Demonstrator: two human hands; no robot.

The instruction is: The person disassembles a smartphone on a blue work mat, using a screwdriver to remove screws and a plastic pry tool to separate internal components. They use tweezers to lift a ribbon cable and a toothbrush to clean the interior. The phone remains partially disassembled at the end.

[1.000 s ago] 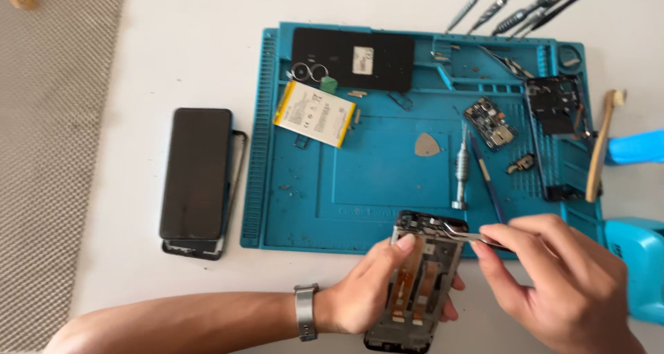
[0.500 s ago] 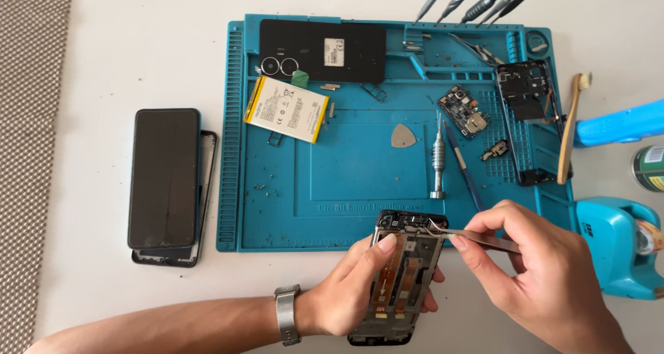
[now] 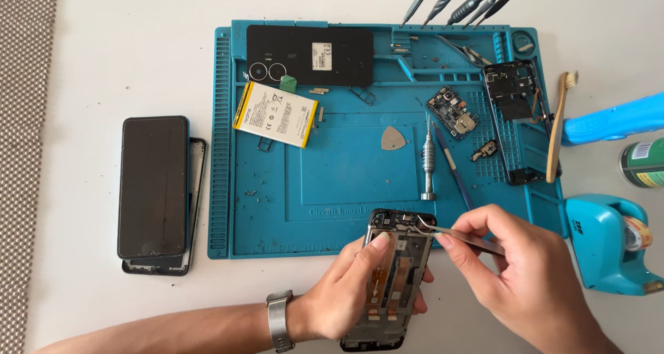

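White table [image 3: 124,63] carries a blue repair mat [image 3: 346,174] at centre. Left of the mat, two dark phones [image 3: 153,188] stacked, well apart from the hands. On the mat's far edge a black back cover [image 3: 311,55], a yellow-edged battery [image 3: 275,114] just near of it. Right of the mat a blue tape dispenser [image 3: 609,247]. At the near edge of the mat, the opened phone frame [image 3: 391,285] is held tilted, far end over the mat. Left hand [image 3: 346,292] wraps it from the left, fingers closed around its sides, thumb on the upper inside. Right hand [image 3: 526,278] pinches metal tweezers [image 3: 449,233], fingers shut on them, tips touching the frame's far end. Screwdriver [image 3: 429,164] lies upright mid-mat, grey pick [image 3: 391,139] left of it, small circuit board [image 3: 453,112] farther right.
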